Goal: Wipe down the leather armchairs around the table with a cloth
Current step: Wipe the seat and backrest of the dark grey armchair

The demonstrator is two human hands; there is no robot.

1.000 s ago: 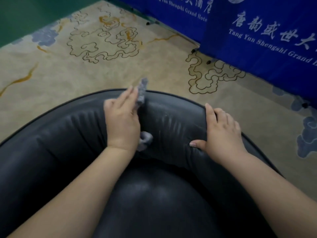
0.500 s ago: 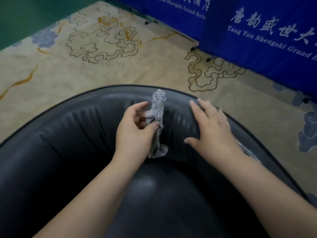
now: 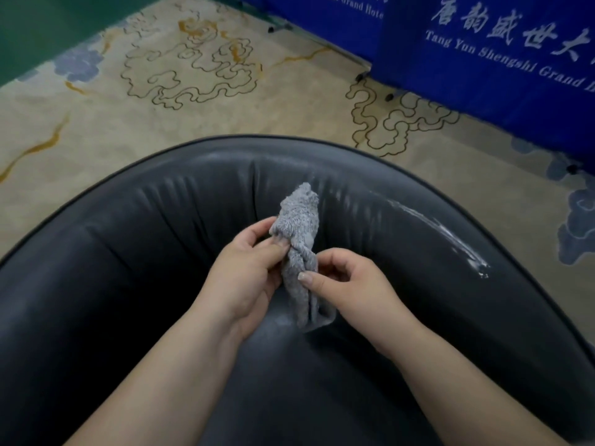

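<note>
Cloth [image 3: 301, 239]: a small grey terry piece, bunched into an upright twist, is being held above the seat of the armchair [image 3: 135, 252], in front of the curved backrest.
Left hand [image 3: 248, 272]: is pinching the cloth's upper part between thumb and fingertips, fingers curled round it.
Right hand [image 3: 349, 284]: is gripping the cloth's middle from the other side, thumb pressing on the fabric.
Armchair: dark leather, rounded back; a pale smear [image 3: 450, 239] is showing on the right side of the backrest rim, seemingly not yet wiped off.
Step in hand, as judged: the cloth is being regathered or refolded between passes.
Handling: the cloth is appearing light, soft and limp, with its lower end hanging loose; it will likely fold under any grip and will not hold a shape.
Where to hold: a folded pad under a flat palm would probably be wiping better than the present twist.
Leather: looking smooth and likely slippery, so pressure is mattering.
Surroundings: patterned carpet [image 3: 193, 101] and a blue banner [image 3: 483, 75] are lying beyond.
</note>
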